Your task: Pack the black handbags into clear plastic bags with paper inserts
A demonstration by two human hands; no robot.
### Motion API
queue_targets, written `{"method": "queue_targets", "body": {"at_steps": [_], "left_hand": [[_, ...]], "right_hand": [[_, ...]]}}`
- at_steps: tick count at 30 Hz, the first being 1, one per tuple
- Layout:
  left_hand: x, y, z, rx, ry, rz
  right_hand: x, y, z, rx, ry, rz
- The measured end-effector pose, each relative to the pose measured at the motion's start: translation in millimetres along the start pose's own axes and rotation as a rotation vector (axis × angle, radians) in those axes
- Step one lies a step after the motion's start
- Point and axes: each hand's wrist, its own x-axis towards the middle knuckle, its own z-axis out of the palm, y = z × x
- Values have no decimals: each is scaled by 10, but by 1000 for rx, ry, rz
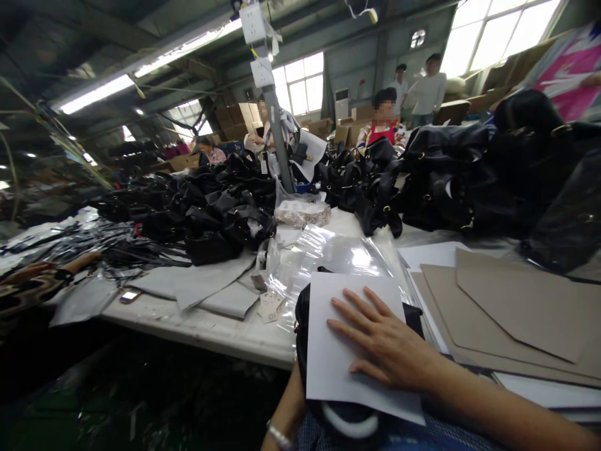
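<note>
White sheet (323,351) lies right under the right hand (375,338), on top of a black bag (302,329). Grip on that side: palm down, fingers spread and nearly straight, pressing flat, not wrapped round anything. Fingers point up-left, across the sheet; thumb on the near side. Sheet's long axis seems to run from the body out toward the table (220,332), so the right forearm crosses it at a slant from lower right. Upper right part of the sheet is under the palm; its left strip and lower left corner are uncovered.

Bag sits below the sheet at the near edge of the table, dark edges showing past the sheet's left and right sides. Can't tell how much rests on the lap.

Left forearm (287,407) comes up from below, at the bag's left side; left hand hidden behind bag and sheet, can't tell if it grips. Right hand clearly the nearer one to the sheet's face; left is nearer the bag's left edge.

Clear film (328,247) just beyond the bag, card boards (516,307) to the right, paper tags (271,307) just left.
</note>
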Motion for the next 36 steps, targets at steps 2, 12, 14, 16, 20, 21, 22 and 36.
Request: {"method": "queue_targets", "body": {"at_steps": [2,12,14,16,20,21,22,36], "left_hand": [[-43,69,-325,235,-18,-166],[965,1003,-314,634,-145,465],[1224,1036,-160,561,-254,398],[1346,990,-79,512,-227,364],[1225,717,-49,428,22,398],[1161,638,-45,404,93,405],[1099,569,-34,381,167,410],[964,691,54,388,344,334]], "right_hand": [[-42,-12,59,-6,13,1],[-189,-169,217,-155,126,-2],[-253,-177,239,-195,203,84],[-328,-184,271,-197,294,243],[-393,-140,323,-144,364,432],[-377,-99,325,-140,359,430],[-349,-43,320,-140,344,420],[15,262,141,52,16,-41]]}}
